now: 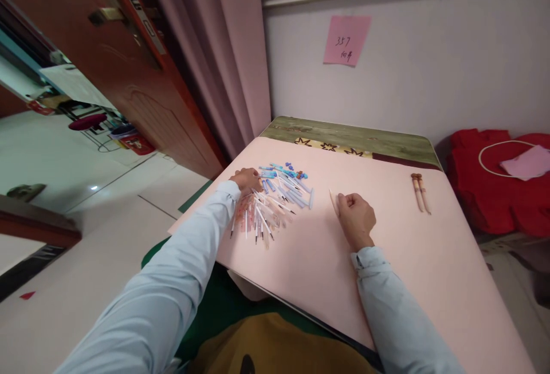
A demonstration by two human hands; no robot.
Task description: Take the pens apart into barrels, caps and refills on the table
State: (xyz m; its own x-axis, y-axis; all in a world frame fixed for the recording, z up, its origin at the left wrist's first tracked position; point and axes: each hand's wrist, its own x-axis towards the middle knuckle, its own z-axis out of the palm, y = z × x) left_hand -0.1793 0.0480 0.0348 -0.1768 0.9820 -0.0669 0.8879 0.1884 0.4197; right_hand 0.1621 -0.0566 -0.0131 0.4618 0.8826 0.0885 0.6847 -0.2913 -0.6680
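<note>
My left hand (247, 180) is at the left end of a pile of pen parts, fingers curled downward; what they pinch, if anything, is hidden. In the pile lie white pen refills (265, 224) with dark tips, several blue pieces (268, 174), pale lilac tubes (295, 196) and clear wrapped parts (244, 213) with pinkish marks. Closed over the bare tabletop, my right hand (356, 219) holds a slim tan pointed piece (333, 199) that sticks out past the thumb. Small dark blue and brown bits (299, 174) sit at the pile's far edge.
Two tan pens (420, 193) with brown tops lie side by side on the right of the pink-covered table (395, 282). Beyond its right edge is a red cloth-covered stool (476, 191). A curtain (232, 36) and an open wooden door (146, 76) stand at left.
</note>
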